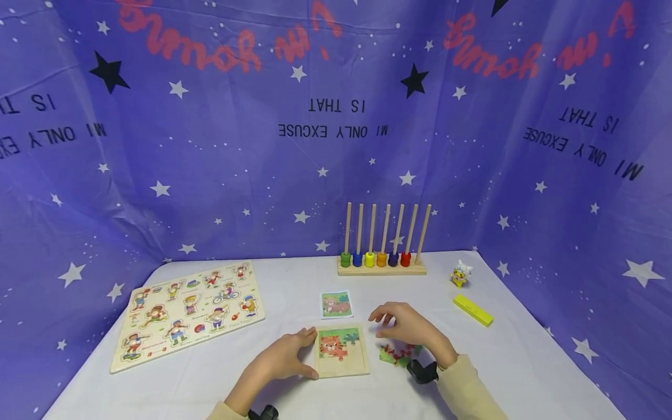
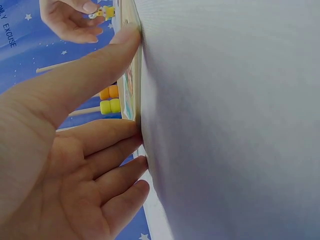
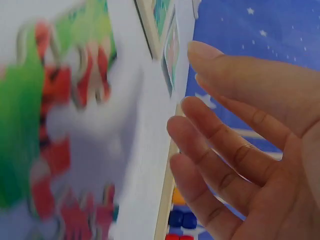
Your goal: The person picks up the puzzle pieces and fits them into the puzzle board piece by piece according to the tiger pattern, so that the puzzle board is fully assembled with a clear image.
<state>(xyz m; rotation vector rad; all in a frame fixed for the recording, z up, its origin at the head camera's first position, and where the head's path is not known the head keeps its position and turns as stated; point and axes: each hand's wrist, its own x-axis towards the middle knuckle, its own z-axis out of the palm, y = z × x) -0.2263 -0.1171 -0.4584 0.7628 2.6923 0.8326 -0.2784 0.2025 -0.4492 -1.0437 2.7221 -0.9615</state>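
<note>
A wooden puzzle tray (image 1: 342, 372) lies in front of me, its upper part filled with joined pieces showing an orange tiger's face (image 1: 332, 346). My left hand (image 1: 283, 357) rests at its left side, thumb near the lower corner and fingers by the upper one. In the left wrist view, the thumb (image 2: 112, 47) and fingertips touch the tray's edge. Between the tray and the loose jigsaw pieces (image 1: 391, 356), my right hand (image 1: 406, 324) hovers with loosely bent fingers and nothing in them. The right wrist view shows red and green pieces (image 3: 55, 85) below that hand.
Behind the tray lies a small picture card (image 1: 336, 304). A wooden peg rack (image 1: 382, 269) with coloured beads stands at the back. On the left is a large picture board (image 1: 189, 318); on the right are a yellow bar (image 1: 473, 310) and a small figurine (image 1: 461, 274).
</note>
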